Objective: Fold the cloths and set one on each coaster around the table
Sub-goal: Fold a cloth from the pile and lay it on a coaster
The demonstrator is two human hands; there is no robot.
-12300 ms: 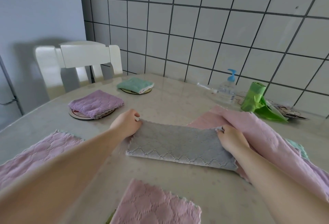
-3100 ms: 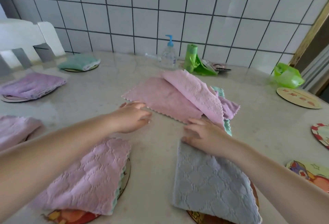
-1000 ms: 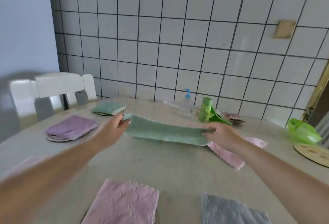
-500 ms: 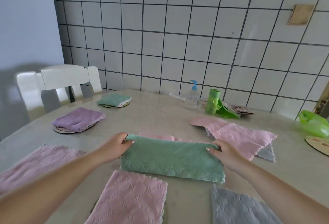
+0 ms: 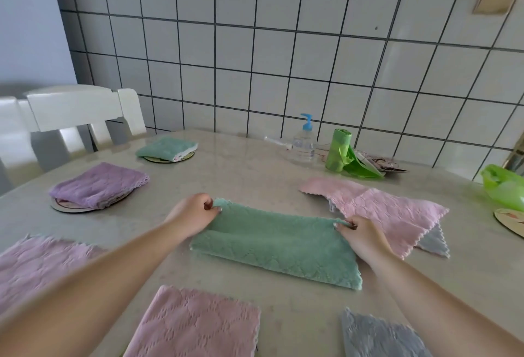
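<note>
A green cloth point(image 5: 280, 246) lies folded in half on the table's middle. My left hand point(image 5: 194, 215) pinches its far left corner and my right hand point(image 5: 360, 234) pinches its far right corner. Folded cloths rest on coasters: a purple one point(image 5: 99, 183) and a teal one point(image 5: 166, 147) at the far left, a pink one point(image 5: 195, 325) and a grey one point(image 5: 380, 337) near me, another pink one point(image 5: 31, 266) at the left edge. A bare coaster point(image 5: 510, 220) sits at the right edge.
Loose pink cloths point(image 5: 380, 206) with a grey one point(image 5: 433, 240) beneath lie right of centre. A pump bottle point(image 5: 304, 141), a green bag roll point(image 5: 338, 149) and a green bag point(image 5: 504, 186) stand along the tiled wall. A white chair point(image 5: 73, 113) is at the far left.
The green cloth came down from the air onto the table and now lies folded in half, its far edge drawn further away from me. Both hands still grip its corners.
</note>
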